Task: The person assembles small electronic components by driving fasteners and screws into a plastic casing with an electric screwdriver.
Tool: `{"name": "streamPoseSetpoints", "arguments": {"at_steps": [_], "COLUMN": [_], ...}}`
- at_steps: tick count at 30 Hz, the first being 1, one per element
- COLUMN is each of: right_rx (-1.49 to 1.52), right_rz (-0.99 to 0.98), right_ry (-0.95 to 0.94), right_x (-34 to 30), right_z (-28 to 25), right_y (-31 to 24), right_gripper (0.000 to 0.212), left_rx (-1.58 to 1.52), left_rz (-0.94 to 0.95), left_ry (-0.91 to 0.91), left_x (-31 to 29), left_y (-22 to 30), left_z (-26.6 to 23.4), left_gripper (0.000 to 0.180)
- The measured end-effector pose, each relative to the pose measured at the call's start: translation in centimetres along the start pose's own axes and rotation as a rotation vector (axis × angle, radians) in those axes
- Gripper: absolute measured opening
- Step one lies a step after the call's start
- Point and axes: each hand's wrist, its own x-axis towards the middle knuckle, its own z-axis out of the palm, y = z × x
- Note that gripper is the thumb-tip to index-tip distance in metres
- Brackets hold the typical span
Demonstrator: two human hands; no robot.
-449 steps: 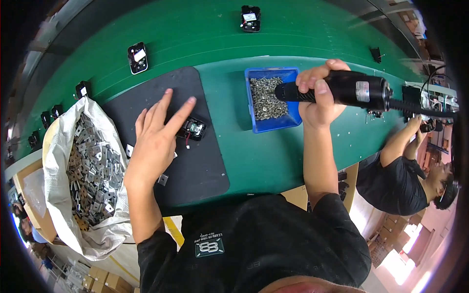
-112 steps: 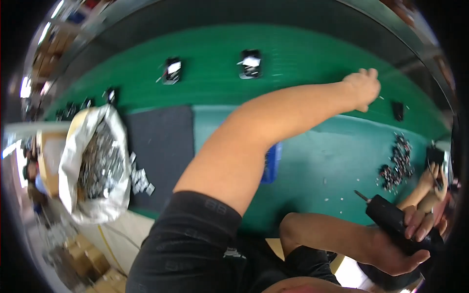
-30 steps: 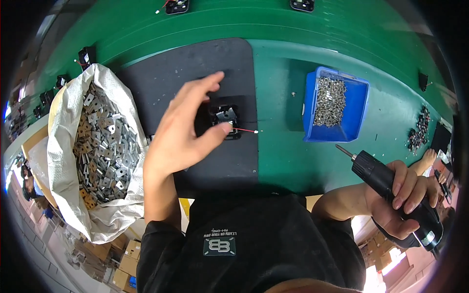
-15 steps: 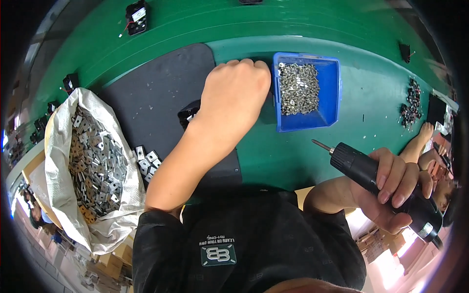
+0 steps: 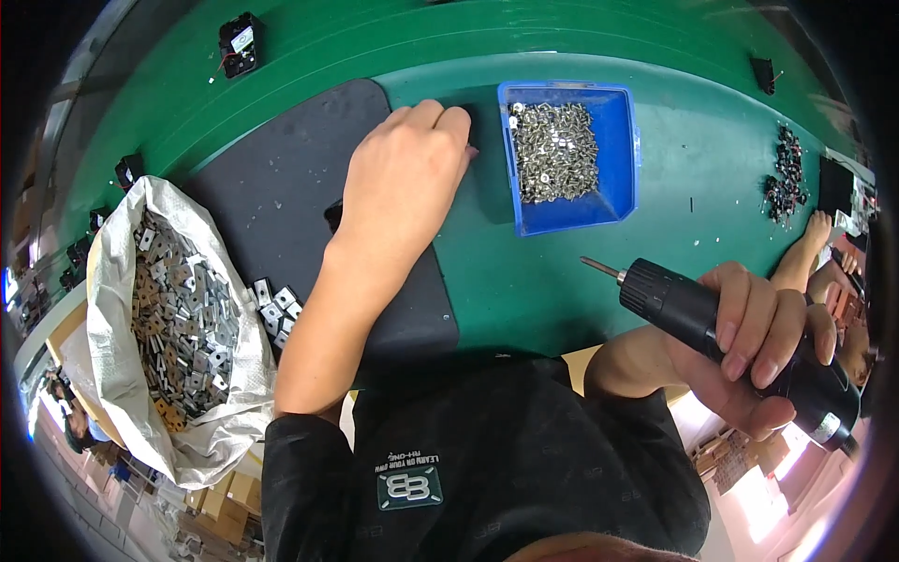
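Left hand (image 5: 407, 173): shifted, this past second, toward the blue bin (image 5: 620, 173); fingers curled, contents we cannot tell.
Right hand (image 5: 749, 332): grasping screwdriver (image 5: 670, 300) at tabletop's (image 5: 524, 304) near edge, seemingly waiting.

Upside-down pale lettering (image 5: 407, 461) and logo patch (image 5: 409, 487) on black shirt (image 5: 562, 459)

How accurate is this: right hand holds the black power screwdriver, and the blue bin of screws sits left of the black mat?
One error: the blue bin of screws sits to the right of the black mat, as the head view shows. The right hand does hold the black power screwdriver.
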Motion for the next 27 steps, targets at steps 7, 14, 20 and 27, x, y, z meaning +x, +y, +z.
{"name": "streamPoseSetpoints", "arguments": {"at_steps": [7, 14, 20, 27], "right_rx": [0.013, 0.034, 0.100, 0.321], "right_rz": [0.019, -0.003, -0.016, -0.036], "right_ry": [-0.042, -0.058, -0.022, -0.146], "right_x": [0.1, -0.1, 0.1, 1.1], "right_z": [0.4, 0.9, 1.9, 3.5], "right_y": [0.2, 0.1, -0.3, 1.1], "right_gripper": [0.046, 0.045, 0.043, 0.039], "left_rx": [0.024, -0.061, -0.720, -1.476], "left_rz": [0.052, 0.021, -0.051, -0.061], "left_ry": [0.038, 0.056, 0.098, 0.077], "left_x": [-0.2, -0.6, -3.6, -7.5], "left_y": [-0.2, 0.9, 1.8, 2.1], "left_z": [0.9, -0.1, -3.0, -1.1], "left_gripper": [0.008, 0.010, 0.015, 0.013]}}
